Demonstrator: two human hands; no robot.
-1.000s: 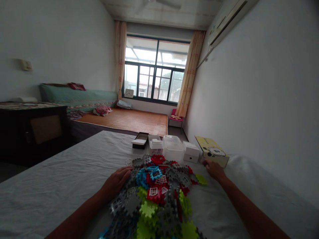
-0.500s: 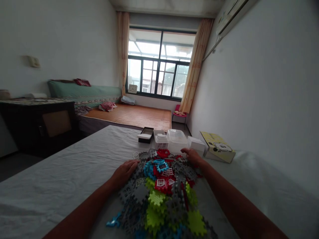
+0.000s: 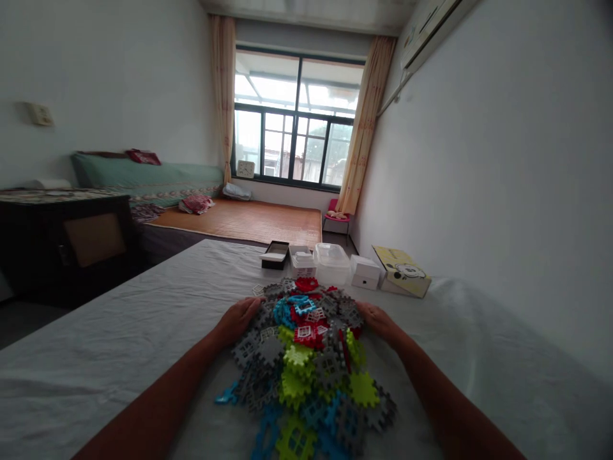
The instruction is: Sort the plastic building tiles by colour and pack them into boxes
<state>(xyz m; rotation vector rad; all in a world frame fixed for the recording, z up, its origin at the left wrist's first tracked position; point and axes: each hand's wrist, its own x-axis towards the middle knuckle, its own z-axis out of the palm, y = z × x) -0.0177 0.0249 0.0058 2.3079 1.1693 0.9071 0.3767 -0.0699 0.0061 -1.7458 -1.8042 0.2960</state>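
A heap of toothed plastic building pieces point(image 3: 271, 351) in grey, red, blue, lime green and white is spread over the cloth-covered table point(image 3: 143, 313) in front of me. My left hand point(image 3: 239, 318) rests against the far left side of the heap, fingers stretched forward and holding nothing. On the opposite side, my right hand point(image 3: 378, 319) lies along the grey pieces, its fingers extended and partly hidden at the edge. Among the pieces are a lime green one point(image 3: 363, 388) at the near right and a small blue one point(image 3: 227, 393) at the near left.
Beyond the heap stand a black open box point(image 3: 274, 262), a clear container with white items point(image 3: 301, 263), a larger clear tub point(image 3: 331, 271), a white box point(image 3: 364, 279) and a yellow printed box point(image 3: 403, 276). Behind the table is a bed point(image 3: 239, 217); a wall rises at the right.
My right hand has come down and nearer, from beyond the heap's far right to its right side. Pieces on that side sit closer in. The view has shifted slightly.
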